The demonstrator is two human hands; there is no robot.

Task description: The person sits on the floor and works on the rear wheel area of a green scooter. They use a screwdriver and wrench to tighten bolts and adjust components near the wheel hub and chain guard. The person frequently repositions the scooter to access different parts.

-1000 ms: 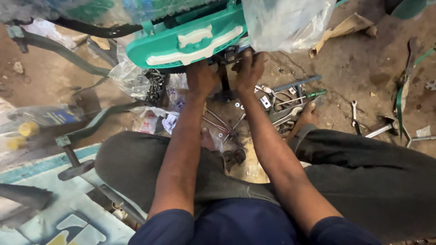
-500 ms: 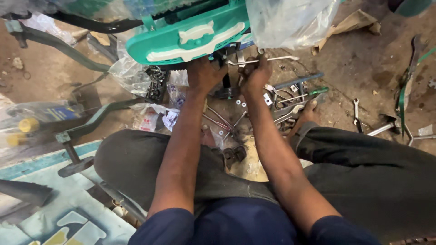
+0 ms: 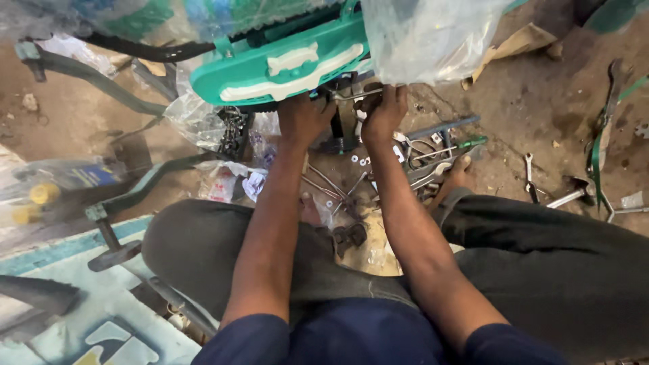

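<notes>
Reaching forward from a seated position on the dirt floor (image 3: 514, 108), the person has both hands up under a green chain guard (image 3: 284, 67) with pale trim. The right hand (image 3: 384, 111) is closed around the end of a thin metal wrench (image 3: 355, 94), whose shaft runs leftward from the fingers toward the dark hub parts just beneath the guard. The left hand (image 3: 302, 120) sits close beside it, to its left, pressed up against the underside of the guard; its fingers curl out of sight, so I cannot tell whether it grips anything. Above the right hand hangs a clear plastic wrapping (image 3: 433, 34). Just below and to the right of the right hand lies a scatter of spanners (image 3: 433, 155) and a green-handled screwdriver (image 3: 466, 143), with small white washers (image 3: 358, 161) on the ground between the two forearms. Farther right, well apart, another wrench (image 3: 529, 172) lies on the floor. Left of the left hand, a dark chain (image 3: 233, 132) hangs beside crumpled plastic.
</notes>
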